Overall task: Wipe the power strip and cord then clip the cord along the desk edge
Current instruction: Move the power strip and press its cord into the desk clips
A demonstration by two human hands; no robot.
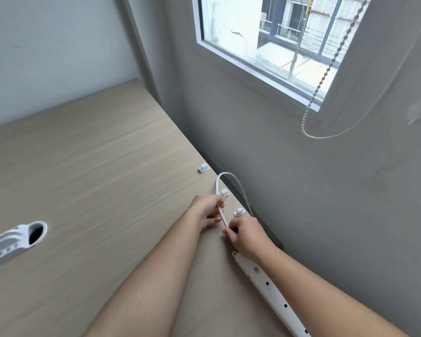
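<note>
1. Left hand (208, 210) and right hand (247, 235) are each pinched on the cord (222, 216) just beyond the power strip (270, 285), laid at the desk (95, 166) edge.
2. Clips (239, 212) farther beyond the power strip appear to hold no cord; clipping is judged unfinished.
3. Wiping cannot be verified.

The right hand (244, 235) hides where the cord (223, 216) meets the power strip (270, 285), and the strip's other end, nearer than that hand, is cut off by the bottom edge.
</note>
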